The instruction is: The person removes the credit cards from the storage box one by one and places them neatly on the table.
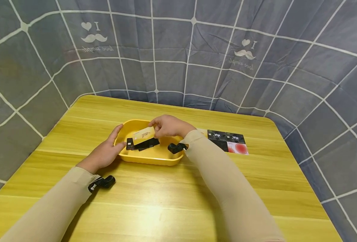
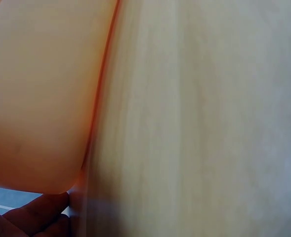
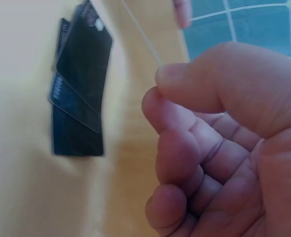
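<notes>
A shallow yellow plastic basin stands on the table. At its left end my left hand grips it, the thumb by the front rim and the fingers against the outside. Over the basin, my right hand pinches a pale gold card between thumb and index finger. That card shows nearly edge-on in the right wrist view. Beneath it, several black cards lie overlapping in a loose fan on the basin floor. One black card at the left has VIP lettering.
Right of the basin, several cards lie in rows on the wooden table: black Vip cards and a pink-white card with a red circle. The right sleeve partly covers them. A grey checked curtain encloses the table's far side.
</notes>
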Motion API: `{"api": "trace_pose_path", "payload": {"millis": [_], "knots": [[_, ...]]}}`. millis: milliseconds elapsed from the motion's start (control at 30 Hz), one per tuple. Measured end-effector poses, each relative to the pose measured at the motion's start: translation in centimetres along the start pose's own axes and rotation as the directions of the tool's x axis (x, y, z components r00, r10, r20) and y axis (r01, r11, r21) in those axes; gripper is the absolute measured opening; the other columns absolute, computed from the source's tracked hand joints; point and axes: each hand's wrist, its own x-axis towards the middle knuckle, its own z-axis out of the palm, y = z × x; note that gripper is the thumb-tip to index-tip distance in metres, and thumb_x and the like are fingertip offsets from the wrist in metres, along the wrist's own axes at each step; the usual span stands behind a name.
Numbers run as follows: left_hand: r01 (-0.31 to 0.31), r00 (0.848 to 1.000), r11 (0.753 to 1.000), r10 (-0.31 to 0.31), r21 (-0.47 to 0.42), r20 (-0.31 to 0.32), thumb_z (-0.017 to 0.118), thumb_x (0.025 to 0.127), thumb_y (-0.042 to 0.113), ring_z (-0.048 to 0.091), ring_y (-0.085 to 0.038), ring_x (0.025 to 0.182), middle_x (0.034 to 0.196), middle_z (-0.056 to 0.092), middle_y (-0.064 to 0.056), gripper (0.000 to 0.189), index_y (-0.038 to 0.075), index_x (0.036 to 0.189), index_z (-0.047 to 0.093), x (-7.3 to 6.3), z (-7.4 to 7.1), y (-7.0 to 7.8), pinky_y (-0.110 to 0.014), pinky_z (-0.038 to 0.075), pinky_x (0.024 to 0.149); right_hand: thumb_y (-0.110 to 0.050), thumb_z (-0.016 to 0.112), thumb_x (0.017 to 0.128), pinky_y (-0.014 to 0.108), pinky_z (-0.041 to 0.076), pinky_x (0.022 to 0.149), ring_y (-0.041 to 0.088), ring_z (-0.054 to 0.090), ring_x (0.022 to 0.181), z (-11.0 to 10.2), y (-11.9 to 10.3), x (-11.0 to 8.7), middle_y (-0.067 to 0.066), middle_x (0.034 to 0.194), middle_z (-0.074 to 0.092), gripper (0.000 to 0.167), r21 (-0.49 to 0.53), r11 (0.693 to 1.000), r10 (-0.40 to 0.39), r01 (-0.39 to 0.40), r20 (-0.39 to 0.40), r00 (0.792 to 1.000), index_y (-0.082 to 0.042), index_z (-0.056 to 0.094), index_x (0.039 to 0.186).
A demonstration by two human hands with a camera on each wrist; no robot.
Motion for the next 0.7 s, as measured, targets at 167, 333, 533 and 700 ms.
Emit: {"api": "trace_pose_path", "payload": {"millis": [167,333,533,700], "knots": [[-0.011,1.0,1.0,0.011,0.004,0.001,0.037,0.111,0.05,0.034,-0.064,0.146,0.173,0.015,-0.03,0.077,0.033,0.17,-0.011,0.1,0.0,-0.1,-0.078,0.031,0.115,-0.009,0.073,0.094,0.026,0.036,0.063,0.012,0.035,0.057,-1.9,0.2,-2.4,-0.002,0.072,0.054,0.057,0.075,0.997,-0.014,0.019,-0.058,0.998,-0.004,0.055,0.148],[-0.009,1.0,1.0,0.009,0.004,-0.005,0.037,0.111,0.051,0.032,-0.064,0.147,0.173,0.014,-0.029,0.078,0.032,0.17,-0.011,0.4,0.2,0.0,-0.078,0.029,0.116,-0.007,0.073,0.094,0.026,0.042,0.066,0.013,0.041,0.061,-4.0,1.4,-5.7,0.003,0.081,0.062,0.057,0.137,0.989,-0.022,0.045,-0.164,0.986,-0.003,0.055,0.148],[-0.012,1.0,1.0,0.012,0.005,-0.013,0.038,0.112,0.05,0.032,-0.064,0.147,0.175,0.011,-0.027,0.079,0.032,0.17,-0.012,0.6,0.4,0.1,-0.078,0.03,0.115,-0.009,0.072,0.096,0.026,0.043,0.061,0.014,0.045,0.062,-5.9,3.8,-9.7,0.006,0.087,0.066,0.054,0.105,0.994,-0.002,0.031,-0.265,0.964,-0.004,0.057,0.147],[-0.012,1.0,1.0,0.012,0.001,-0.015,0.037,0.112,0.05,0.033,-0.065,0.146,0.174,0.011,-0.028,0.078,0.032,0.17,-0.012,0.6,0.8,0.4,-0.079,0.031,0.115,-0.007,0.073,0.096,0.026,0.048,0.065,0.014,0.047,0.063,-6.7,6.1,-12.5,0.007,0.087,0.067,0.053,0.085,0.996,0.027,0.0,-0.308,0.951,-0.004,0.057,0.147]]}}
